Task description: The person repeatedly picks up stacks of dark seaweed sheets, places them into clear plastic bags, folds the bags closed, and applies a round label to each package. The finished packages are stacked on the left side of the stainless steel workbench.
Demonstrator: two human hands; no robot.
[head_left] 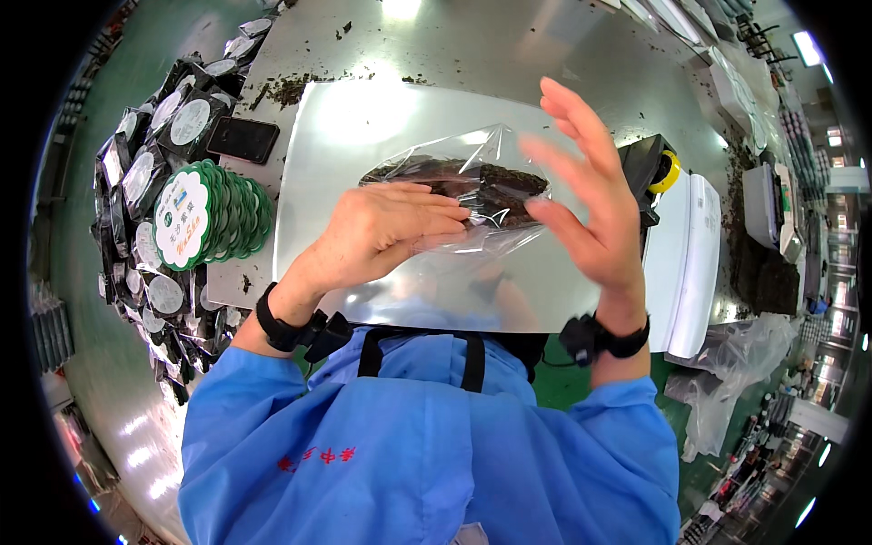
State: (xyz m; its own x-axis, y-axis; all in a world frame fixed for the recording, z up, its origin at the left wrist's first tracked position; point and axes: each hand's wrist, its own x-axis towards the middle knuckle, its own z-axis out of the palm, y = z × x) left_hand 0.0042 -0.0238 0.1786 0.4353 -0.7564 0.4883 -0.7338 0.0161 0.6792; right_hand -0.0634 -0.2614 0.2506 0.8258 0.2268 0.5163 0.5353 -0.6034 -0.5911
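Observation:
A clear plastic bag lies in front of me with dark, dried, seaweed-like sheets inside it. My left hand rests on the bag's near left side, its fingers stretched out flat over the film. Just off the bag's right end is my right hand, with thumb and fingers spread apart. Its fingers are slightly blurred, and the thumb tip is close to the film; whether it touches cannot be told. Under the bag is a shiny pale board. The left hand hides part of the contents.
To the left stand a stack of green-edged scalloped labels, a black phone and a heap of black packets. A black tape dispenser with yellow tape and white sheets are at the right. Dark crumbs dot the metal table.

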